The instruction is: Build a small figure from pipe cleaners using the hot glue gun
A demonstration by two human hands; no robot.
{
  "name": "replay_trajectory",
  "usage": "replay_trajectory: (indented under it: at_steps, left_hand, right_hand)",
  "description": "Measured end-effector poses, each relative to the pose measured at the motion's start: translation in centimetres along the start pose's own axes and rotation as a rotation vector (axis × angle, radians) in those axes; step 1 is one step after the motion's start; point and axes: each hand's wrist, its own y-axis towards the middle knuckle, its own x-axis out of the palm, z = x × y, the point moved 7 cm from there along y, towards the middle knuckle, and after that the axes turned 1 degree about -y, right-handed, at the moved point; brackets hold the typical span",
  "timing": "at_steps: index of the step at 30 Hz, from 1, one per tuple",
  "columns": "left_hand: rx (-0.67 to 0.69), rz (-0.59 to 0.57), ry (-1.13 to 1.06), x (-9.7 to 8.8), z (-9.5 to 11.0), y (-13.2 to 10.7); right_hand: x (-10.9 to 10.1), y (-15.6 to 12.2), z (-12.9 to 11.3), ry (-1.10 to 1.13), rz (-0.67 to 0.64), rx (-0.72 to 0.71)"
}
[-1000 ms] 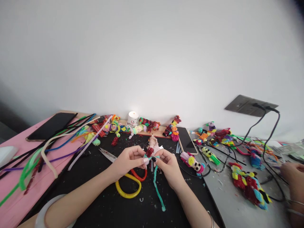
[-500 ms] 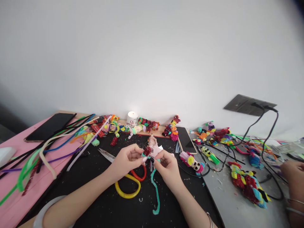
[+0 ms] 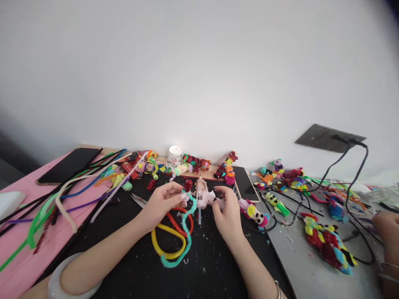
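My left hand (image 3: pixel 162 204) is closed in a pinch on a small pipe-cleaner figure (image 3: pixel 188 185), with a sparkly dark red top. A long teal strand hangs from it in a curve over the scissors (image 3: pixel 168 250), which have yellow and red handles. My right hand (image 3: pixel 228 214) has its fingers around the handle of a pale hot glue gun (image 3: pixel 204 200). The gun's nozzle end is crusted and faces away from me; a clear glue stick pokes out at its near end.
Several pipe-cleaner figures (image 3: pixel 255 214) and a paper cup (image 3: pixel 175 155) line the back and right. Loose pipe cleaners (image 3: pixel 67 199) and a phone (image 3: pixel 69 166) lie at left, another phone (image 3: pixel 247 185) behind my right hand. Black cables run from a wall socket (image 3: pixel 328 138). Another person's hand (image 3: pixel 388 226) is at far right.
My right hand has let go of the teal strand and moved right, onto the glue gun's handle. The strand now swings left across the scissors; my left hand has shifted slightly left with the figure.
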Motion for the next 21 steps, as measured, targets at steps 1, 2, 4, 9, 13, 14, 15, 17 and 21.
replay_trajectory:
  at_steps: [1,2,4,9,13,14,15,17,21]
  left_hand:
    - [-0.025,0.004,-0.074,-0.1,-0.1,0.1]
    - [-0.048,0.008,-0.139,-0.2,-0.2,0.2]
    - [-0.088,0.017,-0.230,-0.2,-0.3,0.2]
    - [-0.158,0.005,-0.282,0.2,-0.2,0.0]
    - [-0.162,0.001,-0.293,0.2,-0.2,0.0]
    - [-0.162,0.005,-0.293,0.1,-0.2,-0.1]
    - [-0.161,0.011,-0.292,0.1,-0.2,-0.1]
    - [-0.156,0.019,-0.288,0.0,-0.2,-0.1]
    - [-0.144,0.015,-0.281,0.0,0.0,0.1]
  right_hand:
    - [0.3,0.2,0.3,-0.076,-0.018,-0.004]
    - [0.7,0.2,0.7,-0.151,-0.042,0.022]
    - [1.3,0.2,1.3,-0.262,-0.104,0.072]
    - [1.6,0.0,2.0,-0.317,-0.161,0.122]
    - [1.1,0.5,2.1,-0.076,-0.137,0.112]
    - [1.0,0.6,2.1,0.022,-0.133,0.115]
    - [0.9,0.7,2.0,0.126,-0.126,0.125]
    - [0.8,0.7,1.8,0.330,-0.108,0.153]
    - [1.0,0.4,0.9,0.631,-0.140,0.181]
